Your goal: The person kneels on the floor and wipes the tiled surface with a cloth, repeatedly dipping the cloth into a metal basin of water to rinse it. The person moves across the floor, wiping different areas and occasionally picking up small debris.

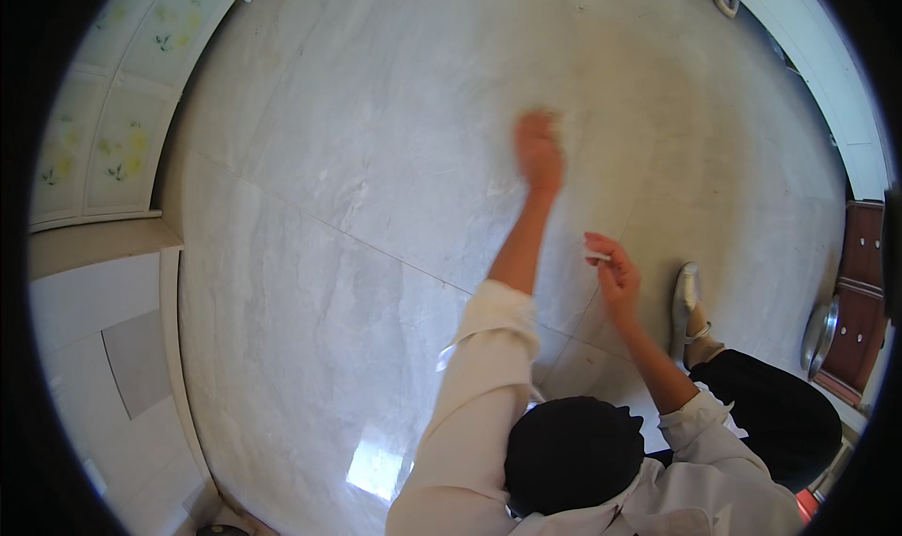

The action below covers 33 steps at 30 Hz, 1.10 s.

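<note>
Over the pale marbled tile floor (338,205), my left hand (539,148) reaches far forward. It is blurred by motion, its fingers look curled, and whether it holds anything is unclear. My right hand (617,272) is bent closer to me, lower and to the right. A small white object (597,256) shows between its thumb and fingers; its kind is too small to tell. Both forearms are bare below rolled cream sleeves. A rounded black shape (574,455) lies low between the arms.
A light-coloured shoe (685,307) on my foot is right of my hands. Floral-panelled doors (134,92) stand upper left, above a pale ledge. Reddish-brown drawers (853,324) with a round metal vessel (821,339) beside them stand right. White furniture (817,50) curves along the upper right.
</note>
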{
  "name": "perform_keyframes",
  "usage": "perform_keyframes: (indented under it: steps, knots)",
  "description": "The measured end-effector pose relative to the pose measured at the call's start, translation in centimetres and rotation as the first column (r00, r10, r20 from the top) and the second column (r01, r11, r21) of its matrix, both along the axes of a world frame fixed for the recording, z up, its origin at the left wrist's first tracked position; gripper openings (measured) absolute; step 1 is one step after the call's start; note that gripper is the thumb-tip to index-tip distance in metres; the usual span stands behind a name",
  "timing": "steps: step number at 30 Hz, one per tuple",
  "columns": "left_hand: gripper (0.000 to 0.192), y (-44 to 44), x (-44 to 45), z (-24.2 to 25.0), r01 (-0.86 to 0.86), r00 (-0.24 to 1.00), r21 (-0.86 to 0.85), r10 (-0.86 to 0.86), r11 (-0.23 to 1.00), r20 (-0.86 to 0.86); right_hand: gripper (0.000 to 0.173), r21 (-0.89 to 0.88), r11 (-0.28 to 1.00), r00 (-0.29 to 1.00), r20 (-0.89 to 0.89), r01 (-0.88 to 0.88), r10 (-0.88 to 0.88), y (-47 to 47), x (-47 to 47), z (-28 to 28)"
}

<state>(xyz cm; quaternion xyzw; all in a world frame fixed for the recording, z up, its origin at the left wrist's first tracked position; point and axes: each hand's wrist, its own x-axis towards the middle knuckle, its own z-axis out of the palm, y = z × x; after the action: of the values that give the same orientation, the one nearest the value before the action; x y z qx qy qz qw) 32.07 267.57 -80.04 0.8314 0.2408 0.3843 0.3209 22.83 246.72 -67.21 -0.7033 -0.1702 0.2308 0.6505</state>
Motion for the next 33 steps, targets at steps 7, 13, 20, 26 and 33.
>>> perform_keyframes:
  steps: [7,13,20,26,33]
  knots:
    - [0.028,-6.2,1.5,8.8,0.372,0.922,-0.872,-0.018,0.319,0.387,0.028,0.1,0.977,0.982,-0.02,0.189,-0.188,-3.0,9.3,3.6]
    - [0.037,-2.1,-9.2,9.5,0.494,0.861,-0.807,0.312,-0.323,0.402,0.044,0.078,0.992,0.929,-0.364,0.1,-0.065,6.2,6.5,0.8]
    - [0.061,-2.9,-14.3,11.3,0.499,0.853,-0.843,0.287,-0.203,0.436,0.052,0.012,0.998,0.997,-0.031,0.066,-0.066,13.0,-0.8,-1.9]
    - [0.062,-1.4,-23.1,11.7,-0.135,0.93,-0.924,0.367,0.359,0.006,0.054,-0.253,0.938,0.648,0.679,-0.236,0.345,16.7,-2.2,-5.7]
    - [0.058,-1.7,-21.2,16.2,-0.323,0.894,-0.826,0.435,0.462,-0.106,0.026,-0.568,0.811,0.59,0.609,-0.142,0.53,16.6,4.4,-9.1]
